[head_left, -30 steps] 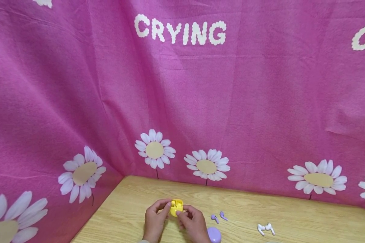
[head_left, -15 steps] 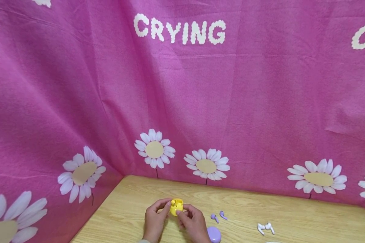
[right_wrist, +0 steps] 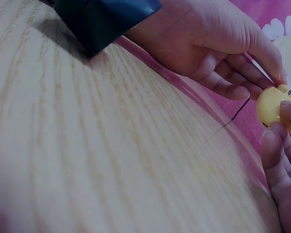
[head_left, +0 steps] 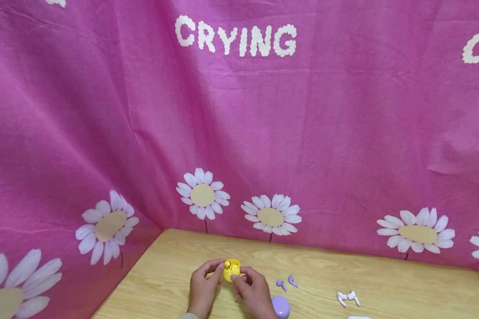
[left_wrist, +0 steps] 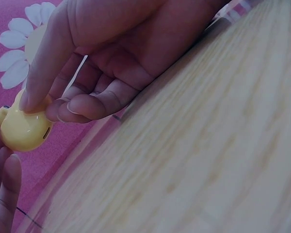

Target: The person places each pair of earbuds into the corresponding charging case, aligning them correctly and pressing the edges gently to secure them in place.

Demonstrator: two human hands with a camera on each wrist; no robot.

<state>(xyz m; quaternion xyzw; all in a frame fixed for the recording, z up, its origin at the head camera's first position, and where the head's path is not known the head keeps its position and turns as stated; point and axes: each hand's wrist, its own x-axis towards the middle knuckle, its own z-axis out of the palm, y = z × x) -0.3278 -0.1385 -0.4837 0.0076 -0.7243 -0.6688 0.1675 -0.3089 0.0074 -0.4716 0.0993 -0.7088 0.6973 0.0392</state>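
Observation:
A yellow earbud case (head_left: pixel 228 275), its lid raised, is held between both hands above the table; yellow earbuds show inside it in the head view. My left hand (head_left: pixel 202 285) pinches its left side with thumb and fingers. On the other side, my right hand (head_left: pixel 254 290) grips the case, thumb across the front. From the left wrist, the rounded case (left_wrist: pixel 26 133) shows a small dark slot, with the left hand (left_wrist: pixel 121 53) over it. The right wrist view has the case (right_wrist: pixel 267 108) at its right edge, under the fingertips of the right hand (right_wrist: pixel 203 39).
Two purple earbuds (head_left: pixel 281 284) lie right of the hands, with a round purple case (head_left: pixel 280 306) nearer the front. Farther right are two white earbuds (head_left: pixel 342 299); a white object (head_left: pixel 359 317) peeks in at the bottom edge. A pink flowered cloth (head_left: pixel 239 133) hangs behind the wooden table (head_left: pixel 183 248).
The head view has tipped down slightly, bringing more of the white object into sight at the bottom edge. Both hands keep the same hold on the yellow earbud case.

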